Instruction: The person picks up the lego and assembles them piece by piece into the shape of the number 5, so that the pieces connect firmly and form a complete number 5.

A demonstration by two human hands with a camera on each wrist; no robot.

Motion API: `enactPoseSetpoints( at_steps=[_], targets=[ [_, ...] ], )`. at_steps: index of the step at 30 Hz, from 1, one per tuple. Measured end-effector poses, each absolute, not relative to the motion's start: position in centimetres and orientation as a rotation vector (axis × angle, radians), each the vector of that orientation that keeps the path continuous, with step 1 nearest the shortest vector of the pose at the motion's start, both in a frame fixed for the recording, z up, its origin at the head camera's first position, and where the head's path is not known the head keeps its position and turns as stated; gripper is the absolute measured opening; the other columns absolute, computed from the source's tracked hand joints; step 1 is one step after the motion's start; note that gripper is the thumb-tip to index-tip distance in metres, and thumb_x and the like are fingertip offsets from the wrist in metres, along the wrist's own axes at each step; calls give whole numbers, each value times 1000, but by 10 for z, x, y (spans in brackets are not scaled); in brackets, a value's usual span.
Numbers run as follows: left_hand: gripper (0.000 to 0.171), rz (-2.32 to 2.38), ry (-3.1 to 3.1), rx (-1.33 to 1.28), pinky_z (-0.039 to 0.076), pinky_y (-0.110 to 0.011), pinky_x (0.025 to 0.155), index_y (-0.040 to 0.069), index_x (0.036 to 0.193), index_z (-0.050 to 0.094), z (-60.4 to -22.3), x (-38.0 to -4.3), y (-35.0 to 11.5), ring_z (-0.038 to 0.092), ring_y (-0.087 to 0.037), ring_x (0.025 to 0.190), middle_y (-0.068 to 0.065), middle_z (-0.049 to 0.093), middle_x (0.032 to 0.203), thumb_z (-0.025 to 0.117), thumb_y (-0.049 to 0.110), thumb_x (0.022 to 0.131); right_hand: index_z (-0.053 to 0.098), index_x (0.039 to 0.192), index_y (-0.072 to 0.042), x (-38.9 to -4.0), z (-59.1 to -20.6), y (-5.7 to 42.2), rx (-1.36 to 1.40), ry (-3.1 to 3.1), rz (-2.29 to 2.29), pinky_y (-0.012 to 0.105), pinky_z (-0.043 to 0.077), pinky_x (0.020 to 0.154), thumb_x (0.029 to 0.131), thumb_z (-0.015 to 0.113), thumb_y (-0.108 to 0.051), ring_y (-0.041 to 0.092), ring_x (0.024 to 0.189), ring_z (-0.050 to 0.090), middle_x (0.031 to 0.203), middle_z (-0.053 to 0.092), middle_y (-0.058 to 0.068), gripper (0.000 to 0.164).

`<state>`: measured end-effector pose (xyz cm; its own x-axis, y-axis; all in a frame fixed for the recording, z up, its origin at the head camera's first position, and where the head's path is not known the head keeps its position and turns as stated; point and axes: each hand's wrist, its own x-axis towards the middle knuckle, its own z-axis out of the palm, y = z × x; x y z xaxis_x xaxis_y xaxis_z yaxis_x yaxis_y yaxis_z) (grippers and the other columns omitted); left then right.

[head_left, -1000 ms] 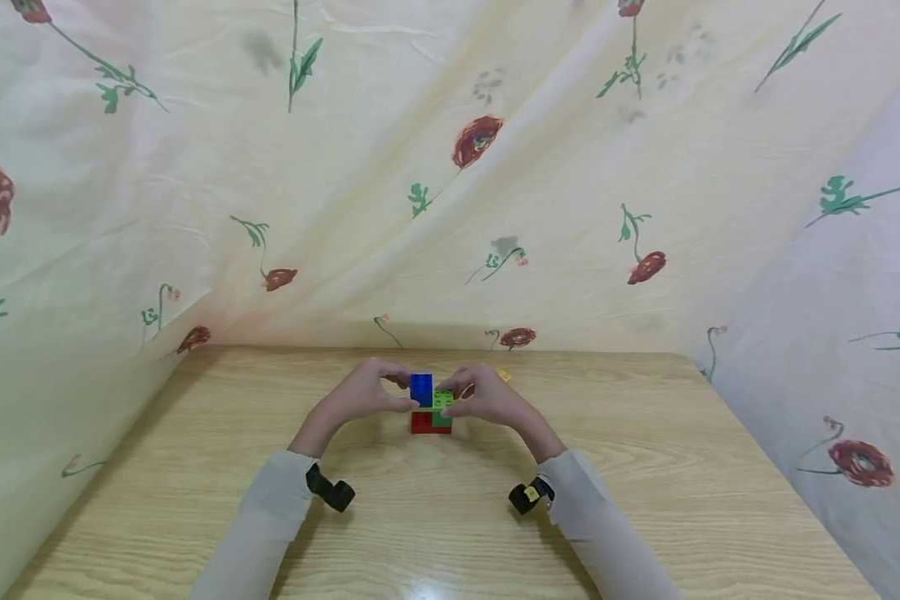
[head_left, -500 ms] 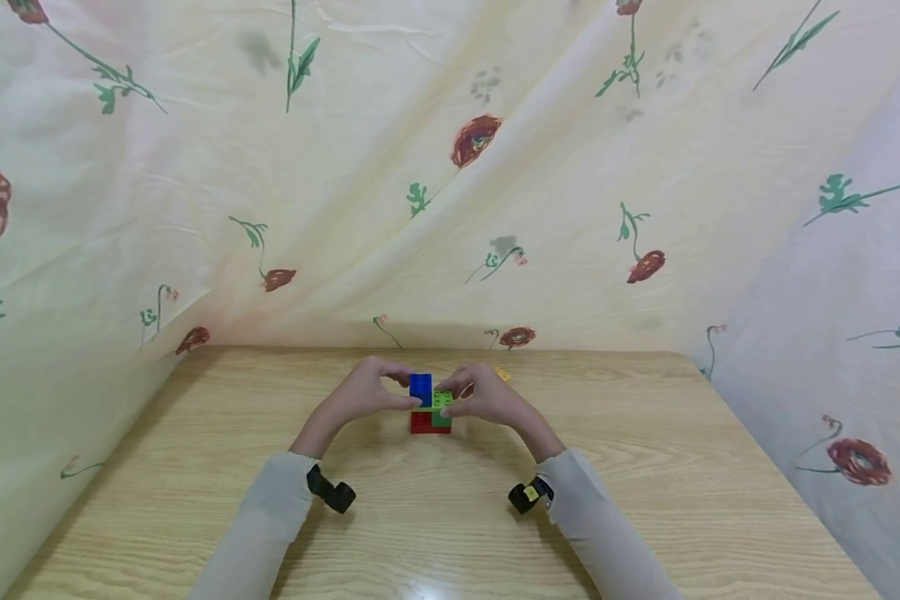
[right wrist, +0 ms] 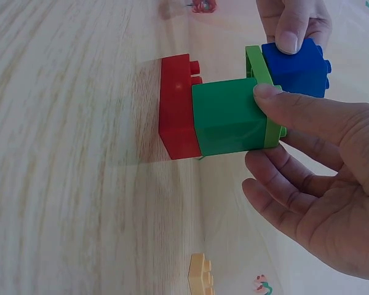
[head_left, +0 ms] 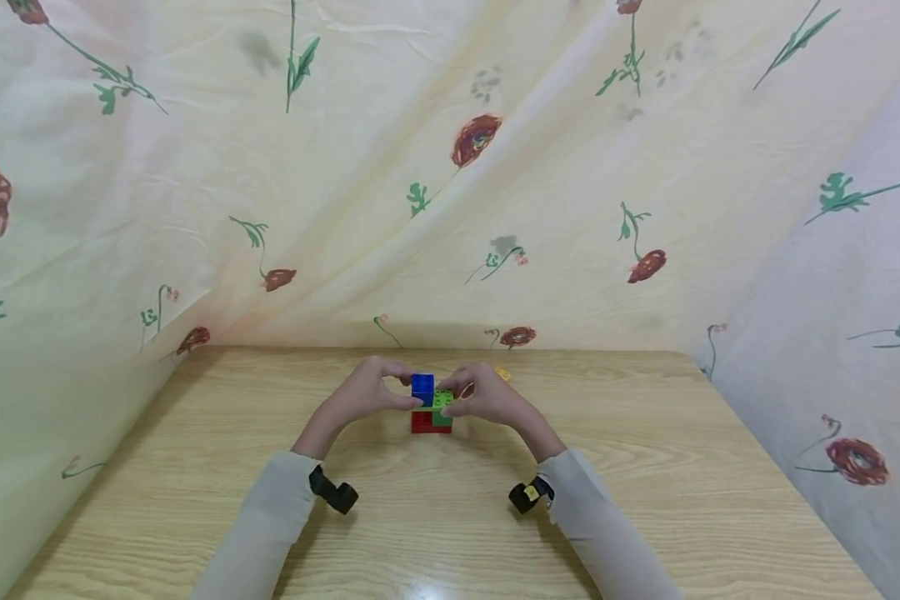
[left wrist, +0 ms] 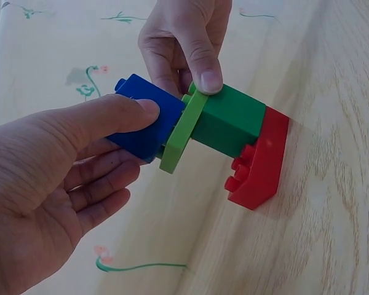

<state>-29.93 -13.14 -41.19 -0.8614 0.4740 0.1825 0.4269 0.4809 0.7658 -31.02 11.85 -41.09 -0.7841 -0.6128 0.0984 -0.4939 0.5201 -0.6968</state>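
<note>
Head: blue brick (head_left: 422, 385) in left grip (head_left: 362, 389)

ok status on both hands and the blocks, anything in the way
Left hand pinches blue block. Right hand pinches light green plate. Stack on table, red block at bottom. Yellow block apart beyond right hand, seemingly not obstructing.

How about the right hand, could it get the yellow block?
Probably yes: the yellow block sits on the table just beyond the right hand, with nothing visible between them. It pinches the light green piece, so would likely let go first.
</note>
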Motion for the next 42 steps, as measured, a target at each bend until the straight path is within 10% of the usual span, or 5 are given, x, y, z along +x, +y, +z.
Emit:
enactPoseSetpoints(
  at_steps=[42],
  targets=[
    [39, 1371, 2622, 775, 50, -57, 100, 7, 121, 75, -414, -301, -133, 67, -31, 106, -5, 77, 107, 84, 22, 86, 75, 119, -3, -310, -412, 118, -948, 2574, -1133, 37, 59, 86, 86, 82, -15, 17, 92, 63, 104, 71, 9, 36]
  ],
)
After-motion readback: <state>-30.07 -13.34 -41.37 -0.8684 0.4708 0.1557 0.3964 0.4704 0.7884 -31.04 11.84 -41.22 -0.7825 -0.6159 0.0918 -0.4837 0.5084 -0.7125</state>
